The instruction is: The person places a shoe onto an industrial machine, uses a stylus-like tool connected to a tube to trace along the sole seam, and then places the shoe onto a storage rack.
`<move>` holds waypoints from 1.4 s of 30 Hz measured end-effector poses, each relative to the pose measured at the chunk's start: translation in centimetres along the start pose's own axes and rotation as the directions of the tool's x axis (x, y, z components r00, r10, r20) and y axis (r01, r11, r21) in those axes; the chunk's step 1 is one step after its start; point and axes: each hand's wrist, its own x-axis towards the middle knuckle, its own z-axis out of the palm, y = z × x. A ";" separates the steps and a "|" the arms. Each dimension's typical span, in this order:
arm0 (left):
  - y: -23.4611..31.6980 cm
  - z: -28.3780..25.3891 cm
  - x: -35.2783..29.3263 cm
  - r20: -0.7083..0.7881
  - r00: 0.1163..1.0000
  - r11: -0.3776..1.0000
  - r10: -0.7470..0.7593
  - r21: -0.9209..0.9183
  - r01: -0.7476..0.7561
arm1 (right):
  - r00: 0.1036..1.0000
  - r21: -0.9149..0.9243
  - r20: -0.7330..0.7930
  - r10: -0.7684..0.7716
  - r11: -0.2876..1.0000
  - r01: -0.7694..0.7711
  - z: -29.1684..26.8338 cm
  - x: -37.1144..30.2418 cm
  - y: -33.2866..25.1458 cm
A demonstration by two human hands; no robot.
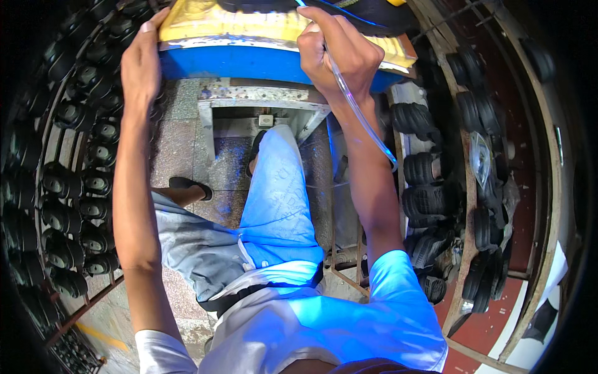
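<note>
My right hand [342, 53] is closed around a thin, clear, tube-like tool [349, 93]. One end pokes out at the fingertips, and the long end trails down along my wrist, shining blue. Just beyond that hand lies a black shoe piece [380, 17] with blue and yellow trim, cut off by the top edge. Another dark piece [258, 5] is partly visible on the yellow-covered worktop [237, 28]. My left hand [142, 65] rests at the left edge of the worktop with its fingers extended; some fingertips are hidden.
Racks of black shoes or soles stand close on the left [68, 181] and black soles fill the shelving on the right [430, 181]. A pale metal stand [261, 96] supports the blue-fronted worktop. My legs [274, 187] are beneath, over a speckled tile floor [174, 137].
</note>
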 end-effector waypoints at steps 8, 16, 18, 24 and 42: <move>-0.8 0.3 1.3 0.073 0.997 1.000 0.028 0.005 -0.029 | 0.999 -0.268 0.017 0.038 0.963 -0.032 -6.1 -3.4 3.6; -4.4 1.9 6.6 0.115 0.976 0.971 -0.184 -0.133 0.199 | 0.981 -0.111 0.131 0.142 0.986 -0.128 -12.5 -2.0 3.4; -5.7 2.6 8.3 0.122 0.954 0.926 -0.275 -0.235 0.297 | 0.976 -0.117 0.162 0.146 0.985 -0.128 -13.8 -0.9 2.2; -8.5 5.6 12.2 0.156 0.942 0.918 -0.299 -0.224 0.328 | 0.935 -0.109 0.212 0.285 0.957 -0.267 -15.9 0.2 0.7; -7.9 2.7 8.6 -0.090 0.987 0.974 -0.136 -0.192 0.117 | 0.648 0.412 0.399 0.649 0.505 -0.759 -19.3 1.8 -2.5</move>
